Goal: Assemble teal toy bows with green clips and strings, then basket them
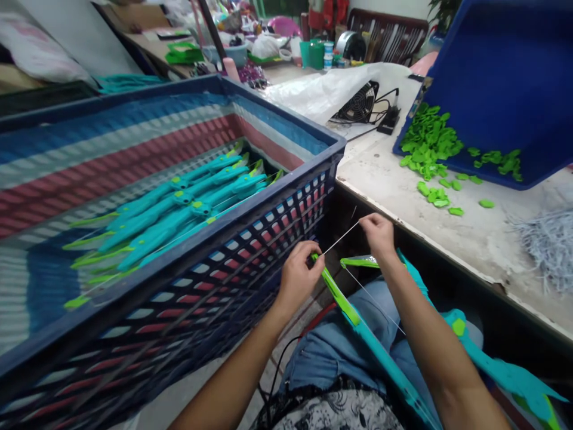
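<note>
A teal and green toy bow (358, 322) lies across my lap. My left hand (299, 276) is closed around its green tip. My right hand (378, 234) pinches a thin white string (341, 237) that runs taut from that tip up to my fingers. A second length of string slants down along my right forearm. Another teal bow limb (496, 364) shows under my right arm.
A large dark-blue crate (250, 209) with a striped liner stands at my left, holding several finished teal bows (179, 209). On the worn white table (447, 221), a tipped blue bin (501, 77) spills small green plastic parts (430, 143). A small fan (358, 104) and a bundle of white strings (548, 245) lie there too.
</note>
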Demonstrator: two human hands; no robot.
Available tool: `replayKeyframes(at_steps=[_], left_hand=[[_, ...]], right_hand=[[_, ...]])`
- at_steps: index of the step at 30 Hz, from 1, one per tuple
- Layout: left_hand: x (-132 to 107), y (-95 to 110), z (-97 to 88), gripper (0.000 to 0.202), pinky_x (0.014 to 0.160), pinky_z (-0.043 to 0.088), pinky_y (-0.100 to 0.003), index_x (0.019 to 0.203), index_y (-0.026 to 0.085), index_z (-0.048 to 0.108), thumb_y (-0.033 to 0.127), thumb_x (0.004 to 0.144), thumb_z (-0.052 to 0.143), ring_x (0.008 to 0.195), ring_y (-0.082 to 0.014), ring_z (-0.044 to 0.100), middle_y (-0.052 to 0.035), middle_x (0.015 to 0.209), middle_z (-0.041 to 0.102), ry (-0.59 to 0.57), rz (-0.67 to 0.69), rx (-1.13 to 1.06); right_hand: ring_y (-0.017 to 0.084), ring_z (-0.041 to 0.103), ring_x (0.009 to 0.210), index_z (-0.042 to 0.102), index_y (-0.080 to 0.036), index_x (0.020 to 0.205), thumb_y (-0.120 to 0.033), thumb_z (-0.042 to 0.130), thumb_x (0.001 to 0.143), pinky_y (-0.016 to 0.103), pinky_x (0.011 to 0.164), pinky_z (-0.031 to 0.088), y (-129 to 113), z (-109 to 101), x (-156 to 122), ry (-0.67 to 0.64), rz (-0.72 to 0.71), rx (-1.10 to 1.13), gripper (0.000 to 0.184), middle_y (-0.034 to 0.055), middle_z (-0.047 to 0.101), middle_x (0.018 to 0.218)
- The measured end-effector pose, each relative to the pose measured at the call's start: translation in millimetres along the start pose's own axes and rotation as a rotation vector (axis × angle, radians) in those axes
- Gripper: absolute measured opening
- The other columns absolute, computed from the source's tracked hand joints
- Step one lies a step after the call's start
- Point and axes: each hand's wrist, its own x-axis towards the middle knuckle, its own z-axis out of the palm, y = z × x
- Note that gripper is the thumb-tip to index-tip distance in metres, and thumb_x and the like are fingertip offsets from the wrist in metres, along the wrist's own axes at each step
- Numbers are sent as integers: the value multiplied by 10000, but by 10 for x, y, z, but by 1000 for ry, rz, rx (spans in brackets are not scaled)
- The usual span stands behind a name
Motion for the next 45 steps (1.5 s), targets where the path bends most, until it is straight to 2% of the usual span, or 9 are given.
replayKeyframes(at_steps=[2, 4, 8, 11, 13, 18, 25, 35, 45], left_hand=[[40, 21, 30, 161, 744, 449, -274, 793, 184, 664, 221, 800, 508, 821, -166, 587, -41, 834, 643, -81, 59, -70], [106, 57, 63, 182, 776, 443, -288, 778, 182, 695, 236, 786, 522, 811, -171, 588, -42, 803, 657, -201, -9, -194], [262, 165, 85, 246, 790, 452, -301, 775, 145, 730, 361, 694, 644, 855, -203, 603, -77, 828, 698, -289, -417, -634], [307, 258, 41, 261, 737, 457, -273, 744, 127, 720, 335, 590, 754, 757, -168, 600, -63, 762, 688, -289, -579, -769], [289, 317, -7, 226, 694, 448, -248, 720, 133, 704, 286, 569, 774, 709, -142, 584, -42, 741, 674, -210, -524, -658], [177, 461, -91, 143, 613, 435, -215, 775, 152, 630, 280, 719, 662, 647, -112, 564, -31, 734, 675, 37, -256, -414], [206, 517, -136, 317, 353, 231, -158, 761, 122, 648, 383, 610, 745, 414, -47, 397, -15, 604, 623, -150, -436, -597], [203, 467, -135, 327, 360, 298, -158, 735, 128, 695, 432, 631, 756, 412, -56, 431, 12, 521, 547, -289, -437, -563], [164, 473, -4, 264, 357, 296, -149, 658, 136, 610, 366, 616, 731, 389, -47, 393, 44, 471, 502, -170, -472, -585]], right_hand=[[104, 392, 500, 525, -180, 557, -201, 567, 646, 245, 524, 344, -107, -74, 103, 188, -21, 48, 100, -64, 442, 494], [116, 435, 553, 530, -188, 608, -206, 561, 712, 260, 574, 385, -279, -132, -40, 205, -182, 66, 110, -49, 476, 560], [169, 537, 759, 595, -211, 733, -178, 545, 831, 320, 711, 453, -463, -131, -799, -179, -665, -113, 115, 23, 588, 765], [191, 539, 791, 613, -223, 800, -136, 522, 848, 354, 723, 475, -328, -69, -1206, -375, -832, -207, 135, 46, 603, 791], [192, 540, 783, 616, -221, 814, -137, 517, 853, 358, 710, 480, -207, -24, -1278, -353, -816, -190, 135, 48, 596, 787], [148, 531, 695, 600, -202, 767, -148, 531, 848, 283, 615, 453, -159, 74, -1174, -176, -556, -5, 119, 24, 559, 765], [135, 525, 688, 599, -197, 739, -168, 582, 840, 243, 572, 430, -294, 71, -1123, -136, -469, 83, 106, 9, 543, 756], [155, 567, 747, 658, -222, 835, -200, 573, 874, 288, 666, 497, -289, 29, -1059, -169, -456, 116, 96, 26, 564, 832], [158, 581, 821, 616, -249, 1189, -165, 484, 909, 291, 709, 509, -254, 14, -1022, -217, -625, -22, 320, 51, 580, 921]])
